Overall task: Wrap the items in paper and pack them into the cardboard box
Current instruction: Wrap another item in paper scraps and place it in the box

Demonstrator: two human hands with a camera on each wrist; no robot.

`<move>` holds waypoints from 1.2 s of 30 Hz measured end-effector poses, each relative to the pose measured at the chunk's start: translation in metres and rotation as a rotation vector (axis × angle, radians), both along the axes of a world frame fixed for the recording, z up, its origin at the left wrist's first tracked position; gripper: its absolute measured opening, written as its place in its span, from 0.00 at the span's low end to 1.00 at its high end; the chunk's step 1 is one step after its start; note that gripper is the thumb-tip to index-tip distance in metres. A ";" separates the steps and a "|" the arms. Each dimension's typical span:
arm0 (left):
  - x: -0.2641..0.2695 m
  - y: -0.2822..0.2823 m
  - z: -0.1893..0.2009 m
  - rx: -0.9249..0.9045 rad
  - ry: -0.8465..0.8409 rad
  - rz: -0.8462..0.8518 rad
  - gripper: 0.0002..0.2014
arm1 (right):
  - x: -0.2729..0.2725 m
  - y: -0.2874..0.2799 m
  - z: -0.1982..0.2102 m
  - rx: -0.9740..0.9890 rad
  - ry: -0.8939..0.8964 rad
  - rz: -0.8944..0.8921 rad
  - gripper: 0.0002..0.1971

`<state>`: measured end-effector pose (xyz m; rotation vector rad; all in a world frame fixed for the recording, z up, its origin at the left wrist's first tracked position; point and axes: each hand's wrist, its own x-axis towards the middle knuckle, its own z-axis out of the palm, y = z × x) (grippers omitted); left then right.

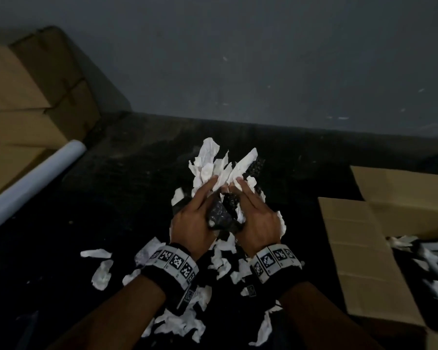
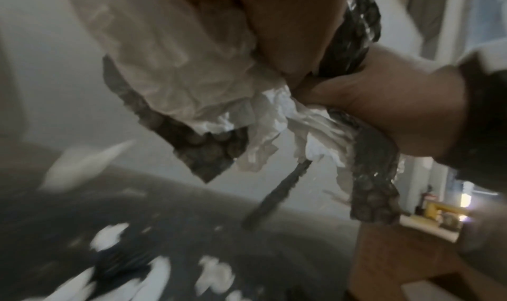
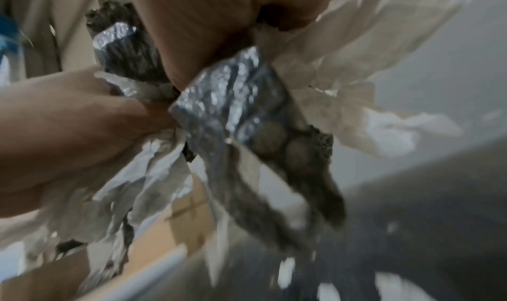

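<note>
cardboard box (image 1: 379, 251) cut off right, its contents blurred

Crumpled white paper (image 1: 214, 168) around black bubble wrap (image 1: 221, 215), open cardboard box (image 1: 379, 238) right

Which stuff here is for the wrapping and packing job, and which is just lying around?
For the job: left hand and right hand holding crumpled white paper around black bubble wrap; open brown cardboard box.

Lying about: torn white paper scraps; white paper roll; stacked closed cardboard boxes.
</note>
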<state>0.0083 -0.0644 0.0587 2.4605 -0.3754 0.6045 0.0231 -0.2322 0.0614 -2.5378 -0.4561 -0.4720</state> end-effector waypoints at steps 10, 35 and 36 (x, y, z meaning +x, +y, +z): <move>-0.004 -0.168 0.066 -0.057 -0.036 -0.145 0.33 | -0.021 -0.167 0.063 -0.011 -0.075 -0.181 0.36; 0.017 -0.511 0.002 0.365 0.764 -0.320 0.71 | -0.024 -0.558 0.002 -0.258 0.741 -0.202 0.63; 0.018 -0.512 0.009 0.372 0.785 -0.338 0.71 | -0.020 -0.562 0.002 -0.277 0.736 -0.193 0.62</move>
